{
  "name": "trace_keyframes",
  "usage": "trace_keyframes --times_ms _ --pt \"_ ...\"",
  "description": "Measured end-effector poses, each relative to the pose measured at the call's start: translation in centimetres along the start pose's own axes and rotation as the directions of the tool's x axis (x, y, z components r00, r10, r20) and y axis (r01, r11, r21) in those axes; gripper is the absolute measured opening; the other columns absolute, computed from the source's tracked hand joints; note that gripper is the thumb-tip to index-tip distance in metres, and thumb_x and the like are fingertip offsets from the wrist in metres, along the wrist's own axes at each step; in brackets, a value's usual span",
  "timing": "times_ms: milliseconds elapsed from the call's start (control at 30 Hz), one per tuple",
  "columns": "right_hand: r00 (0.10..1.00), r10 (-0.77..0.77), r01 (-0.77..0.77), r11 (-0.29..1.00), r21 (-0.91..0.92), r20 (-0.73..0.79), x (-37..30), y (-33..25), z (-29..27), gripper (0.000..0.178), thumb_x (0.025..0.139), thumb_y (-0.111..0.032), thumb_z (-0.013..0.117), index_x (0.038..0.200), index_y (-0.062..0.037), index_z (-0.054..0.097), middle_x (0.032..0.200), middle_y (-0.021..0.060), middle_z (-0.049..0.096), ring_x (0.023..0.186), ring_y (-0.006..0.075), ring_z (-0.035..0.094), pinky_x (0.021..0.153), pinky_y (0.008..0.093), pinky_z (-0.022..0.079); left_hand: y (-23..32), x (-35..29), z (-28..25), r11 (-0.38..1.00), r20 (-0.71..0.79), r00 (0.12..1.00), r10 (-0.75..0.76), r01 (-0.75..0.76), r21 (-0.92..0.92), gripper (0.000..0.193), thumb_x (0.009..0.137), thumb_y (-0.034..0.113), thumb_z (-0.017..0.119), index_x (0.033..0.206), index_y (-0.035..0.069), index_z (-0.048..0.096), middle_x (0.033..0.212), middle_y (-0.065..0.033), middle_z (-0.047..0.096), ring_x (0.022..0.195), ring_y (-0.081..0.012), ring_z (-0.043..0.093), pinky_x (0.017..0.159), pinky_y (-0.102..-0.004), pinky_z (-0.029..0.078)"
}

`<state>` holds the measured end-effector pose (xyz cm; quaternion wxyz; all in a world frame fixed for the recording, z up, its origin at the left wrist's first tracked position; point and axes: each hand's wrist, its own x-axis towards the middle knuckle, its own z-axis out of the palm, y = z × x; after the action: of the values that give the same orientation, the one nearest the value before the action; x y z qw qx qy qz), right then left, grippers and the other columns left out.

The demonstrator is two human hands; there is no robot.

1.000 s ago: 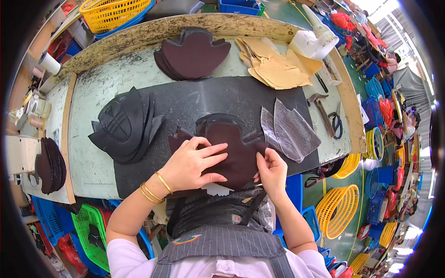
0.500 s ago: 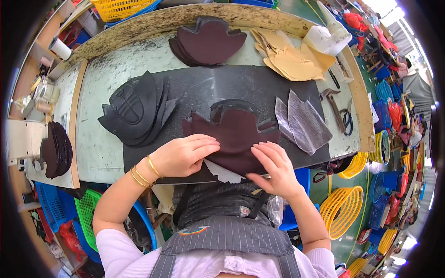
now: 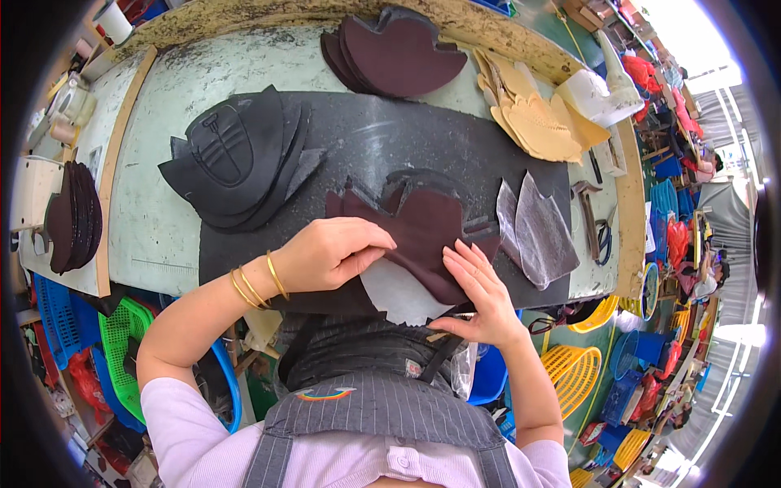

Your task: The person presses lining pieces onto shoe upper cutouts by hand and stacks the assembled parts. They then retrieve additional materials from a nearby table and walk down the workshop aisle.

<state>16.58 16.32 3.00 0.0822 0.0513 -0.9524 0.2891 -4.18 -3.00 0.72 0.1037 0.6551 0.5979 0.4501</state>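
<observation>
Panel (image 3: 427,232) needs even tension: your left hand (image 3: 338,250) pinches its maroon edge; steady it with your right hand (image 3: 484,302), thumb spread, over what seems a pale backing (image 3: 399,287).

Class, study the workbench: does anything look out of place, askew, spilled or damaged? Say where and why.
The far wooden rail looks stained: dark blotches mottle it. The tan pieces near its right end lie askew, overlapping at uneven angles.
</observation>
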Motion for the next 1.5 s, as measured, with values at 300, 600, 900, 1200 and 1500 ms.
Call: trace_keyframes --times_ms 300,600,900,1200,1500 --pt "0.968 0.184 -0.163 0.978 0.132 -0.171 0.5 -0.1 1.0 0.049 0.071 0.006 0.058 0.119 -0.0011 0.054 0.117 0.018 0.058 0.104 0.034 0.059 0.084 0.0387 0.051 1.6 1.8 -1.4 0.766 0.225 0.837 -0.499 0.547 -0.337 0.014 0.093 0.013 0.053 0.101 0.002 0.055 0.084 -0.0038 0.063 0.076 -0.0067 0.054 0.069 -0.0228 0.045" --pt "0.962 -0.082 0.035 0.983 -0.181 -0.259 1.2 -0.4 0.8 0.04 0.067 -0.004 0.067 0.106 0.0031 0.059 0.091 0.0161 0.063 0.076 0.0285 0.064 0.067 0.0359 0.052 1.3 2.4 -0.9 0.732 0.226 0.792 -0.568 0.611 -0.3 0.016 0.092 0.014 0.054 0.102 0.001 0.054 0.085 -0.0027 0.062 0.077 -0.0054 0.052 0.071 -0.0236 0.045" --pt "0.804 0.587 -0.529 0.78 0.335 -0.097 1.8 -2.3 -0.7 0.023 0.091 -0.016 0.051 0.085 0.0047 0.059 0.072 0.0215 0.058 0.062 0.0325 0.058 0.058 0.0365 0.044 2.5 3.8 1.3 0.984 -0.033 0.999 -0.042 0.047 0.174 0.053 0.072 0.031 0.072 0.115 0.007 0.052 0.105 -0.0112 0.061 0.089 -0.0283 0.062 0.074 -0.0368 0.05" --pt "0.938 0.329 -0.303 0.931 0.202 -0.111 1.1 -2.0 -0.5 0.02 0.088 -0.011 0.053 0.1 0.0028 0.062 0.094 0.0197 0.064 0.09 0.0341 0.062 0.077 0.0381 0.049 3.7 5.2 1.0 0.904 -0.06 0.975 0.212 -0.173 0.39 0.021 0.07 0.01 0.068 0.089 0.003 0.063 0.088 -0.0073 0.065 0.079 -0.0218 0.064 0.075 -0.0326 0.054" --pt "0.999 -0.01 0.006 0.996 -0.088 -0.045 -0.7 -2.0 0.3 0.042 0.076 -0.008 0.062 0.116 0.0026 0.055 0.116 0.0172 0.058 0.114 0.033 0.053 0.1 0.0421 0.042 6.2 2.1 0.7 0.934 0.107 0.991 0.086 -0.118 0.337 0.041 0.068 0.022 0.073 0.101 0.002 0.059 0.099 -0.009 0.063 0.092 -0.0248 0.062 0.086 -0.0366 0.05"
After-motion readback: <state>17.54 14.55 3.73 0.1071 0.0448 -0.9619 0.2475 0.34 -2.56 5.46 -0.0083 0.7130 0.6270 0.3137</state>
